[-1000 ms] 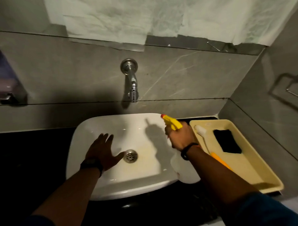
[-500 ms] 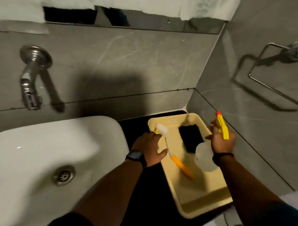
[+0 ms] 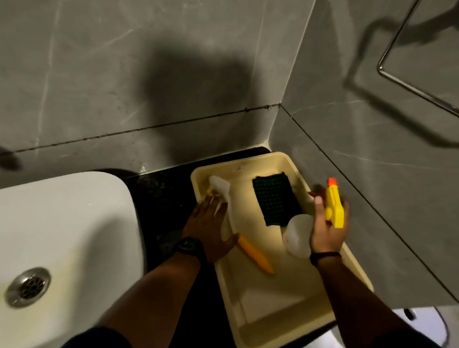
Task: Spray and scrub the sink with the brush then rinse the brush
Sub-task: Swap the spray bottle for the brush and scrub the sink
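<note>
The white sink [image 3: 67, 220] fills the left side, with its metal drain [image 3: 27, 286] low down. To its right, a cream tray [image 3: 290, 321] holds a brush [image 3: 254, 255] with white bristles and an orange handle. My left hand [image 3: 208, 227] lies flat over the brush's neck with fingers spread, not closed round it. Over the tray's right side, my right hand [image 3: 328, 227] grips a spray bottle [image 3: 333, 206] with a yellow trigger head, orange nozzle and white body.
A dark green scouring pad [image 3: 275, 198] lies in the tray's far part. Black counter [image 3: 166, 197] separates sink and tray. Grey tiled walls meet in a corner behind the tray; a metal towel ring [image 3: 413, 81] hangs on the right wall.
The view swung right from the sink to the tray. My right hand carried the spray bottle over the tray. My left hand left the basin and came down onto the brush.
</note>
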{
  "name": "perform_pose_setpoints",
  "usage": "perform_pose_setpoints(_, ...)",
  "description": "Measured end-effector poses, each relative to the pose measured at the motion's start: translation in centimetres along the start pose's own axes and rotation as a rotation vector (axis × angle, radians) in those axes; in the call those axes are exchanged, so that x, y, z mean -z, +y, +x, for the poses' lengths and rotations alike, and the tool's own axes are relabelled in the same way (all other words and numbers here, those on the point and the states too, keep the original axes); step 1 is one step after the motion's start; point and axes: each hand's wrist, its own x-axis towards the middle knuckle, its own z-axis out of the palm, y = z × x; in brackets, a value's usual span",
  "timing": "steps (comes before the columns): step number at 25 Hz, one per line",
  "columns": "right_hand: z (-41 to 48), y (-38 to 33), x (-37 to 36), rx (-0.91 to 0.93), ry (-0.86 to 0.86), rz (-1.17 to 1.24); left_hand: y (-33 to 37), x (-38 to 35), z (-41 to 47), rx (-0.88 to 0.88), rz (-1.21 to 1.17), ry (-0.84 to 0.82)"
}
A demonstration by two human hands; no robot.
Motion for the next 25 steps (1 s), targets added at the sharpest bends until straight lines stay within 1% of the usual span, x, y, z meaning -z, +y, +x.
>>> perform_pose_setpoints(1, -0.9, 0.1, 0.1, -0.032, 0.044, -0.07, 0.0, 0.1, 0.0, -0.006, 0.006, 0.002)
perform_pose_setpoints(3, -3.5, 0.6, 0.0, -0.06, 0.241, -0.313, 0.1, 0.3, -0.1, -0.02, 0.013, 0.0)
perform_pose_setpoints(4, -5.1, 0.7, -0.2, -0.068, 0.31, -0.407, 0.2, 0.4, 0.0, -0.026, 0.014, -0.002)
perform_pose_setpoints(5, -6.6, 0.6, -0.7, -0.062, 0.322, -0.448, 0.2, 0.6, 0.0, -0.032, 0.012, -0.007)
perform_pose_setpoints(6, -8.0, 0.5, -1.3, -0.026, 0.272, -0.474, 0.2, 0.8, 0.0, -0.038, 0.009, -0.017)
perform_pose_setpoints(7, -9.0, 0.5, -1.9, 0.039, 0.156, -0.512, 0.1, 0.9, 0.1, -0.044, 0.009, -0.032)
perform_pose_setpoints(8, -9.6, 0.7, -2.6, 0.1, -0.026, -0.61, 0.0, 1.2, 0.1, -0.05, 0.006, -0.05)
perform_pose_setpoints(10, -9.7, 1.4, -4.3, 0.188, -0.462, -0.959, -0.3, 1.8, 0.3, -0.05, -0.017, -0.083)
perform_pose_setpoints(11, -9.3, 1.7, -5.0, 0.209, -0.631, -1.093, -0.4, 2.1, 0.3, -0.044, -0.032, -0.09)
perform_pose_setpoints(12, -8.9, 2.0, -5.5, 0.191, -0.746, -1.154, -0.5, 2.4, 0.4, -0.041, -0.043, -0.091)
perform_pose_setpoints(13, -8.5, 2.1, -6.0, 0.136, -0.825, -1.16, -0.6, 2.8, 0.3, -0.044, -0.049, -0.089)
perform_pose_setpoints(14, -8.3, 2.1, -6.4, 0.077, -0.864, -1.129, -0.8, 3.3, 0.2, -0.05, -0.056, -0.084)
perform_pose_setpoints(15, -8.1, 2.0, -6.5, 0.029, -0.865, -1.078, -0.9, 4.0, 0.1, -0.06, -0.067, -0.073)
perform_pose_setpoints(17, -7.9, 1.0, -6.6, -0.03, -0.796, -0.998, -2.0, 5.6, -0.7, -0.091, -0.099, -0.017)
perform_pose_setpoints(19, -7.9, -1.3, -6.3, -0.078, -0.694, -0.989, -4.1, 7.7, -2.6, -0.121, -0.143, 0.063)
perform_pose_setpoints(21, -8.0, -4.4, -6.0, -0.168, -0.604, -0.897, -7.1, 9.9, -5.4, -0.099, -0.181, 0.121)
perform_pose_setpoints(23, -9.4, -8.7, -6.4, -0.13, -0.561, -0.759, -11.6, 12.6, -9.8, -0.042, -0.156, 0.169)
perform_pose_setpoints(25, -12.1, -13.2, -7.5, -0.016, -0.557, -0.657, -17.1, 15.0, -15.1, 0.035, -0.094, 0.195)
